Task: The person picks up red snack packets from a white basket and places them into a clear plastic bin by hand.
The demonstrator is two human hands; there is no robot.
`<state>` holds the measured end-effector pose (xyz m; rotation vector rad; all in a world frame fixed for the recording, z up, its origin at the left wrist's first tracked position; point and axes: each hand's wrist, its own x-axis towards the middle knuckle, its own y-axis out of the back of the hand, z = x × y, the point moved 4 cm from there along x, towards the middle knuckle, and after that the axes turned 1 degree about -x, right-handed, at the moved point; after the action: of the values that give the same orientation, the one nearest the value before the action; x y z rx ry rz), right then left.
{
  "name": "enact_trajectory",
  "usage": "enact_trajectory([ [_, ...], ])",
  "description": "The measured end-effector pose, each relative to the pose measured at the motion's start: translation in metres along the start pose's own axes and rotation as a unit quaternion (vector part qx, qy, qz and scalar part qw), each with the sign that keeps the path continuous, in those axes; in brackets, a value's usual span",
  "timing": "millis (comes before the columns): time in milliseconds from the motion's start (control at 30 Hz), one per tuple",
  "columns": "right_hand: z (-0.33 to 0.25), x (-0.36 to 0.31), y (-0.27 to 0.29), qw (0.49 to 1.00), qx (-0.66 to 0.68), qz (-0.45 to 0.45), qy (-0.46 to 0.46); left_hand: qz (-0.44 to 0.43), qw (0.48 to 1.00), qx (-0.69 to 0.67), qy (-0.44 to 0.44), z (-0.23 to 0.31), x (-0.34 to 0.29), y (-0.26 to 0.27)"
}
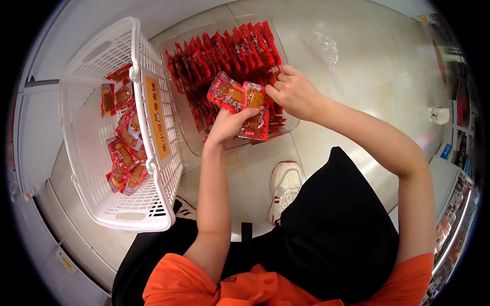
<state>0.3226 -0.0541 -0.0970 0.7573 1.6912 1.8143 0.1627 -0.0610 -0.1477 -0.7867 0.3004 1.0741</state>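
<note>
My left hand (pixel 229 124) grips red snack packets (pixel 256 113) with clear windows showing brown food, fanned out with the thumb across the front. They are held over a clear plastic bin (pixel 194 145) on the floor. Inside it, a row of upright red packets (pixel 229 51) fills the far side, and more packets lie nearer, partly under my left hand. My right hand (pixel 296 94) is at the bin's right side, its fingers curled together close to the packets. Whatever those fingers pinch, if anything, is hidden.
At the left stands a white slatted basket (pixel 115 219) with an orange label (pixel 157 118); several loose packets (pixel 122 155) lie inside. Crumpled clear plastic (pixel 325 50) is on the tiled floor (pixel 377 61). My white shoe (pixel 286 186) is below the bin. Shelves with goods (pixel 459 204) line the right.
</note>
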Motion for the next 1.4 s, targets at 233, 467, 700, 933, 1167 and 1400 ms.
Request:
enact_trajectory([
  [233, 0.006, 0.002, 0.000, 0.990, 0.110, 0.061, -0.063, 0.005, 1.000, 0.000, -0.017, 0.006, 0.000, 0.000],
  [467, 0.008, -0.003, -0.003, 0.981, 0.142, 0.110, -0.077, 0.004, 0.999, -0.008, -0.035, 0.013, -0.002, 0.006],
  [700, 0.006, 0.001, 0.001, 0.996, 0.057, 0.049, -0.050, -0.023, 0.999, -0.028, -0.017, 0.012, -0.002, 0.005],
  [933, 0.012, -0.002, 0.009, 0.992, 0.093, 0.064, -0.056, -0.044, 0.992, -0.104, -0.047, 0.014, -0.003, 0.012],
  [1167, 0.018, 0.005, 0.033, 0.954, 0.241, 0.100, -0.147, -0.054, 0.988, -0.122, -0.076, 0.018, -0.006, 0.014],
  [1400, 0.016, 0.027, 0.054, 0.855, 0.497, 0.008, -0.151, -0.118, 0.984, -0.085, -0.101, 0.032, -0.017, 0.004],
])
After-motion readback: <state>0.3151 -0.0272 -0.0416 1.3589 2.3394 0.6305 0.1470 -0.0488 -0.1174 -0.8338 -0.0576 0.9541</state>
